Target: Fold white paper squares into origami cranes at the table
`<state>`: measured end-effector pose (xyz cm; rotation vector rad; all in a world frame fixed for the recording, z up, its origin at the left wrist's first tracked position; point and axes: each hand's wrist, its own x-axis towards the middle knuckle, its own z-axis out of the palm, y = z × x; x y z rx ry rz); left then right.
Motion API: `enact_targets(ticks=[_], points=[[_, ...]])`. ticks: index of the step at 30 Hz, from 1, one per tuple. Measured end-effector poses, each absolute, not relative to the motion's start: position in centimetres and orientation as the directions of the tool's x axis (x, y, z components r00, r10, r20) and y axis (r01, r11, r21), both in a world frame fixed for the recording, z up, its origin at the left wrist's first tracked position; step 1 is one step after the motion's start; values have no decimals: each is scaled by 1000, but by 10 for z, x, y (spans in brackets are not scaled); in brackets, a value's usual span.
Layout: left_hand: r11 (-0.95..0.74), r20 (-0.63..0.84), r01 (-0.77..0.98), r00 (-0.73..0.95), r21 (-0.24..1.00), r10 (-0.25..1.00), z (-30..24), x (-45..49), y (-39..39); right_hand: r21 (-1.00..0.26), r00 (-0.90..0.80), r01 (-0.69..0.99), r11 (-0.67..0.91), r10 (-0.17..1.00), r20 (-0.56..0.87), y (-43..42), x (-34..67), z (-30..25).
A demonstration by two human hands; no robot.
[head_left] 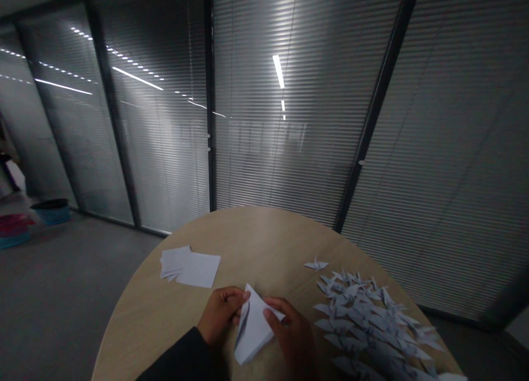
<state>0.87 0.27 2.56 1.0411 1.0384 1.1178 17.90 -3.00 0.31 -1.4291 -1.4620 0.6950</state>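
Observation:
Both my hands hold a folded white paper sheet [253, 328] just above the round wooden table [248, 237]. My left hand [221, 312] pinches the paper's upper left edge with closed fingers. On the right side, my right hand [291, 331] grips the paper, thumb pressed on top. The paper is folded into a pointed, roughly triangular shape. My left sleeve is dark.
A small stack of flat white paper squares [190, 266] lies on the table to the left. Several folded paper cranes [363, 315] are heaped at the right, one crane [316, 264] apart. Glass walls with blinds stand behind. Blue and pink tubs [52, 210] sit on the floor far left.

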Motion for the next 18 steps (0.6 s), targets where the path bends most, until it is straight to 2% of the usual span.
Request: enact_targets(ticks=[7,11,18], points=[[87,-67,-146,137,985,988,22,9,4,-859,25,408,309,937,348,-33,176,6],[119,-93,-143,177,983,980,27,9,2,-848,29,400,347,920,390,-30,175,-1],[157,-107,-167,275,973,956,40,9,-4,-874,4,372,311,941,337,-28,175,-3]])
